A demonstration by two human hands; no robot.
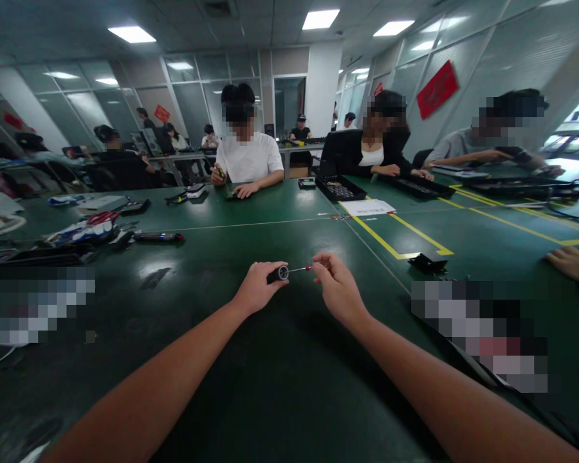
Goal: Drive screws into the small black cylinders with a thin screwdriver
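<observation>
My left hand (257, 287) is closed round a short black screwdriver handle (278, 274), held level above the dark green table (280, 212). A thin metal bit (296, 269) with a red collar sticks out of the handle to the right. My right hand (335, 283) pinches the far end of that bit between thumb and fingers. Both forearms reach in from the bottom of the view.
A small black part (427, 262) lies by the yellow floor-tape lines (390, 247) on the table. Black trays (340, 188) and a white sheet (368, 207) sit further back. Tools and cables (96, 230) clutter the left. Other people sit opposite; another person's hand (575, 263) rests at right.
</observation>
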